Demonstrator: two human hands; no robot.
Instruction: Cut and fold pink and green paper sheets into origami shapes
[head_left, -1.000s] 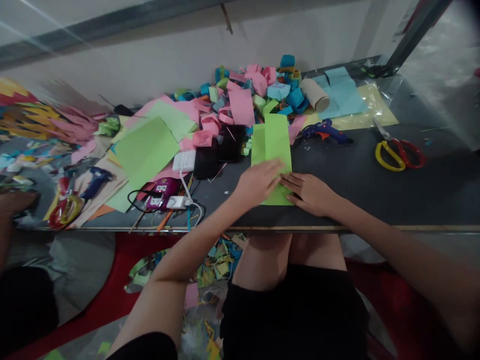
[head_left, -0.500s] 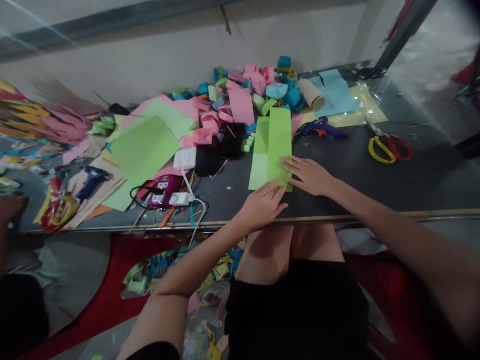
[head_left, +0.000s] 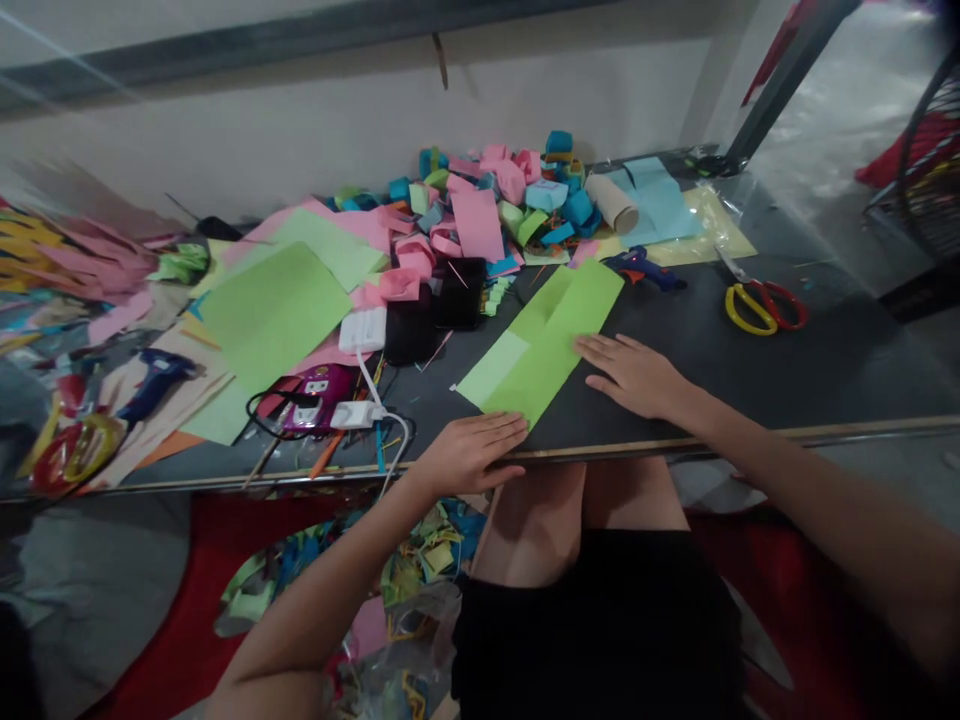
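Observation:
A sheet of green paper, folded lengthwise, lies slanted on the dark table in front of me. A paler green strip shows along its left side. My left hand rests flat on the paper's lower end by the table edge, fingers stretched out. On the right, my right hand lies flat with its fingertips at the paper's right edge and its thumb apart. Neither hand grips anything. Just beyond the paper's far end is a blue glue gun.
Scissors lie to the right. A heap of coloured paper pieces and a cardboard tube are at the back. To the left are green sheets, a purple device, a white charger with cable and another glue gun.
The folded green paper has turned clockwise, its far end now further right and its near end further left. My left hand has moved left and nearer the edge; the hands are further apart.

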